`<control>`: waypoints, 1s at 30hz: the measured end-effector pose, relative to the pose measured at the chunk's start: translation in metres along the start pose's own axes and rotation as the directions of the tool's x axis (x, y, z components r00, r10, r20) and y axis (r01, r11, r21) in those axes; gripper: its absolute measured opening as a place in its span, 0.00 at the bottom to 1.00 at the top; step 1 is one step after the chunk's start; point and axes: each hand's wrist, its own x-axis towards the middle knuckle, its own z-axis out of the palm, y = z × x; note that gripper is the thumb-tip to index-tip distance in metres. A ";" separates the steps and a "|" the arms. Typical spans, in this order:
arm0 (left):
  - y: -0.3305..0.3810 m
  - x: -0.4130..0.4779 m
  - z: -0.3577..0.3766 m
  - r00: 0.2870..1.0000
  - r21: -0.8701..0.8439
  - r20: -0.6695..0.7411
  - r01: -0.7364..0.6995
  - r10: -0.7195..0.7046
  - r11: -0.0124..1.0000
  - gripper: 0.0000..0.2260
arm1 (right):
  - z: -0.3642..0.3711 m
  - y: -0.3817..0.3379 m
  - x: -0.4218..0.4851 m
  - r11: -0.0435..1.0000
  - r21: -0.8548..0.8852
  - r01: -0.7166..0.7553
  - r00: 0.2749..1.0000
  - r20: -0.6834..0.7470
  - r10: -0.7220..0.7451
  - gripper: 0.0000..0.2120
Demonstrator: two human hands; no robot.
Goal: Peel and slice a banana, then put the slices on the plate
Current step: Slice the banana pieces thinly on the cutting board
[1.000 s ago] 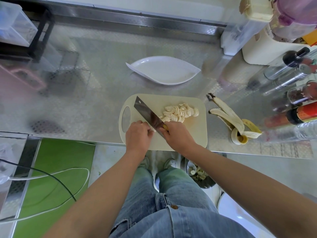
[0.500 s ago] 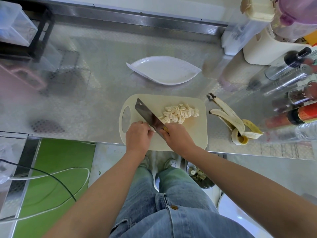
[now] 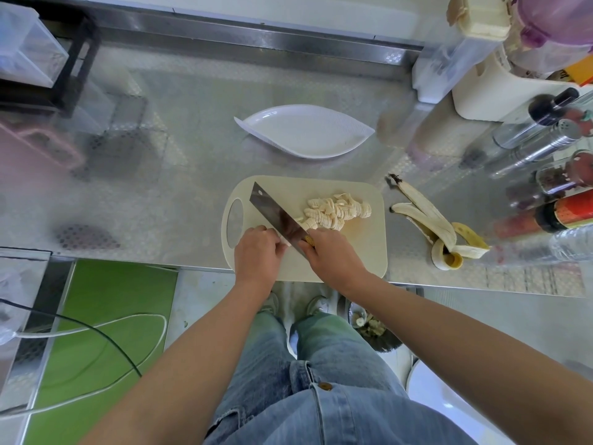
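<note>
Right hand [image 3: 330, 252] grips cleaver [image 3: 272, 213] over board [image 3: 359, 252]; left hand [image 3: 256, 250] curled beside blade, contents hidden; that closeness risks nicked knuckles.

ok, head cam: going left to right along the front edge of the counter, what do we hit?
In order: left hand → right hand → banana peel → red-labelled bottle. Left out because they overlap the hands: cleaver, banana slices.

steel counter [image 3: 160, 194], green floor [image 3: 106, 316]
</note>
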 end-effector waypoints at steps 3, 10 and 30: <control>-0.001 0.000 0.001 1.000 -0.002 0.007 0.005 -0.005 1.000 0.08 | 0.003 0.002 0.000 1.000 -0.026 -0.002 1.000 0.029 0.002 0.14; -0.001 0.001 0.001 1.000 -0.014 0.011 0.000 0.000 1.000 0.07 | 0.003 0.004 0.001 1.000 -0.026 -0.011 0.999 0.034 0.012 0.14; 0.001 0.001 0.000 1.000 -0.013 0.008 -0.003 0.003 1.000 0.07 | 0.001 0.003 -0.001 0.999 -0.039 0.000 0.999 0.038 0.001 0.14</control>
